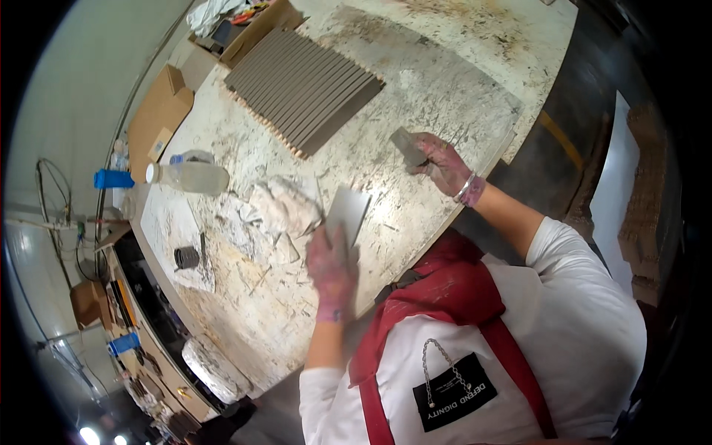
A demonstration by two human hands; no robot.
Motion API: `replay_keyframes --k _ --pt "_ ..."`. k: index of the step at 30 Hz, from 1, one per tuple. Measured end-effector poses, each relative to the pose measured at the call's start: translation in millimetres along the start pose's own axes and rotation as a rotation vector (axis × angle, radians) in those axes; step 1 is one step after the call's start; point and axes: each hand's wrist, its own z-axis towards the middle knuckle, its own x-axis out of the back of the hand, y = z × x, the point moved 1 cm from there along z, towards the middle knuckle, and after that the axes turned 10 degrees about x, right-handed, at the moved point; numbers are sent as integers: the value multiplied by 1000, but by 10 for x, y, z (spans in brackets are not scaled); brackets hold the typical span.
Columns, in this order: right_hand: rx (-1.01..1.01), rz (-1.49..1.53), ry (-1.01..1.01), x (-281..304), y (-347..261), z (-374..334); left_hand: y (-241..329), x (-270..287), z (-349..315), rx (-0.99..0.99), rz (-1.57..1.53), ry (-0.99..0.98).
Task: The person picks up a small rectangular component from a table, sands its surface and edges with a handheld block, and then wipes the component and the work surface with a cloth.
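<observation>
My left hand (331, 268), in a stained pink glove, grips the lower end of a flat grey panel (348, 210) over the worktable. Light glints off the panel's face. In my right hand (443, 165), gloved the same way, is a small grey-brown rectangular piece (408, 146), pinched between thumb and fingers and held apart from the panel. Whether it is a pad or a block I cannot tell. Left of the panel lies a crumpled whitish rag (284, 205). Farther off, a tight row of similar grey-brown slats (304, 89) rests on the table.
A clear plastic bottle (196, 176) lies left of the rag, near a blue-capped bottle (113, 179). A dark coil (186, 257) sits on paper. Cardboard (159, 111) and an open box (259, 33) stand at the far left. The table's edge (437, 239) runs close to me.
</observation>
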Motion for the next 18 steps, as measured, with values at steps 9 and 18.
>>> replay_keyframes --k 9,18 --pt "-57 47 -44 94 7 11 -339 640 -189 -70 276 117" --pt "-78 71 -32 112 -118 -6 633 145 1656 -246 251 328"
